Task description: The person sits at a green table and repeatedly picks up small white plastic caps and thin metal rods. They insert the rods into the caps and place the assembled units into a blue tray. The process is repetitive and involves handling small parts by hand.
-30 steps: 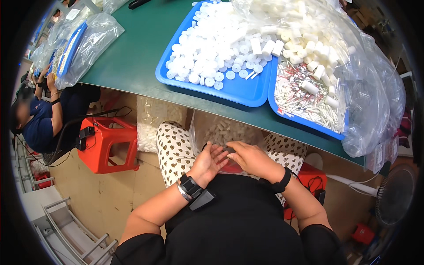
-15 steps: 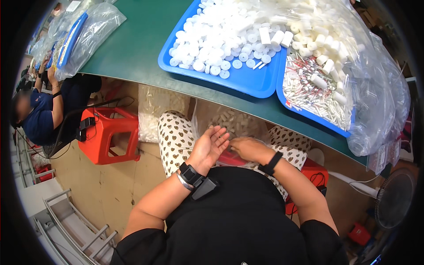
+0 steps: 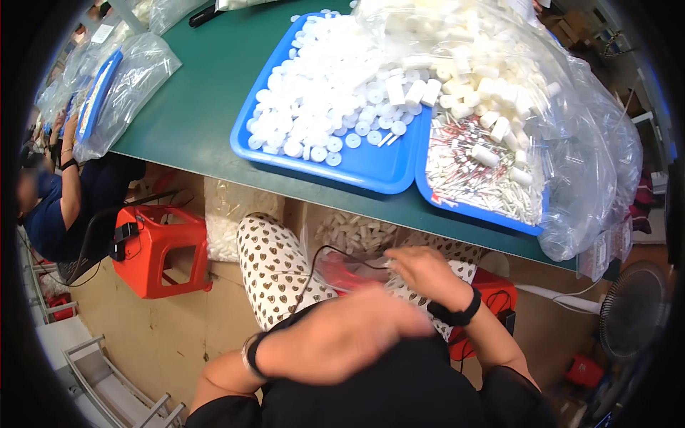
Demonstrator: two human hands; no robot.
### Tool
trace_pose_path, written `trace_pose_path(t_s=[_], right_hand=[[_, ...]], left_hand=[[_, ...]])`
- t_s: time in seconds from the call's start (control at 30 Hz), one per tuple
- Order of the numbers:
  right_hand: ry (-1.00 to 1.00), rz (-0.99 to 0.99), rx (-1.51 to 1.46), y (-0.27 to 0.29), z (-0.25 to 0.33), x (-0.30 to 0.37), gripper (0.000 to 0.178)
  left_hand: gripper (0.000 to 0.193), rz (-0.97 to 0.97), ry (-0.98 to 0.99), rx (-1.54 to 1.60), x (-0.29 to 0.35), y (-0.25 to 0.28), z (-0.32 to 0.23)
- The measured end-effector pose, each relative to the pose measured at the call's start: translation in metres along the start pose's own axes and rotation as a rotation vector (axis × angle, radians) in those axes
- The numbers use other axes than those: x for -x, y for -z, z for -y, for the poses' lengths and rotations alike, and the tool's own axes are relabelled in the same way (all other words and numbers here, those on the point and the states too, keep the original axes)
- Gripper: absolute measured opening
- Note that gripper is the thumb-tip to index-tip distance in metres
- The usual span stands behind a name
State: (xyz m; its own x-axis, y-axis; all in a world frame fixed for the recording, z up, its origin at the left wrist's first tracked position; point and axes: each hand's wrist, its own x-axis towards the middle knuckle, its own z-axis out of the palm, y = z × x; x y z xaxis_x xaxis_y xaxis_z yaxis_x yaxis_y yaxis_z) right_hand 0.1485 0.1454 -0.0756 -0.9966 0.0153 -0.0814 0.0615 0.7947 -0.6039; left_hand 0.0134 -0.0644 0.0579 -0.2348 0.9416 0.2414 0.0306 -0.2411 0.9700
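My left hand, smeared by motion, is lifted over my lap close to the camera; its fingers cannot be made out clearly. A black band and a silver bracelet circle that wrist. My right hand is beyond it, above my right thigh, with fingers bent together. A thin black cable loops across my lap, and its far end meets my right fingertips, which appear to pinch it. Between my knees, clear plastic covers something red, and small white cylinders lie beyond.
On the green table stand a blue tray of white discs and a second blue tray of slim wired parts, with bagged white rollers. A red stool and another person are at left; a fan is at right.
My left hand has come up toward the camera, away from my right hand. A black cable now shows across my lap. The table appears lower and further left as the view shifts.
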Motion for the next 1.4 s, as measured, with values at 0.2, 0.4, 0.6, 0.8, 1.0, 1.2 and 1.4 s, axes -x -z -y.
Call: trace_pose_path(t_s=[0.2, 0.4, 0.6, 0.8, 1.0, 1.2, 1.4], right_hand=[[0.251, -0.337, 0.142, 0.094, 0.06, -0.003, 0.021], [0.004, -0.571, 0.51, 0.128, 0.021, -0.018, 0.014], [0.063, -0.469, 0.483, 0.136, 0.006, -0.028, 0.005], [0.126, -0.354, 0.519, 0.147, 0.004, -0.031, 0.003], [-0.073, -0.616, 0.029, 0.143, 0.014, -0.014, 0.006], [-0.167, -0.87, -0.706, 0.139, 0.012, 0.003, 0.012], [-0.077, -0.847, -1.106, 0.123, 0.021, 0.012, 0.013]], left_hand=[[0.026, -0.274, -0.705, -0.101, -0.032, -0.048, -0.046], [0.021, -0.318, -0.781, -0.256, -0.035, -0.049, -0.055], [0.018, -0.196, -0.677, -0.577, -0.033, -0.003, -0.061], [0.023, -0.52, -0.228, -0.932, -0.089, 0.058, 0.049], [0.02, -0.529, -0.043, -1.165, -0.114, 0.071, 0.095], [0.02, -0.479, 0.107, -1.24, -0.122, 0.074, 0.097], [0.014, -0.526, -0.07, -1.167, -0.119, 0.074, 0.089]])
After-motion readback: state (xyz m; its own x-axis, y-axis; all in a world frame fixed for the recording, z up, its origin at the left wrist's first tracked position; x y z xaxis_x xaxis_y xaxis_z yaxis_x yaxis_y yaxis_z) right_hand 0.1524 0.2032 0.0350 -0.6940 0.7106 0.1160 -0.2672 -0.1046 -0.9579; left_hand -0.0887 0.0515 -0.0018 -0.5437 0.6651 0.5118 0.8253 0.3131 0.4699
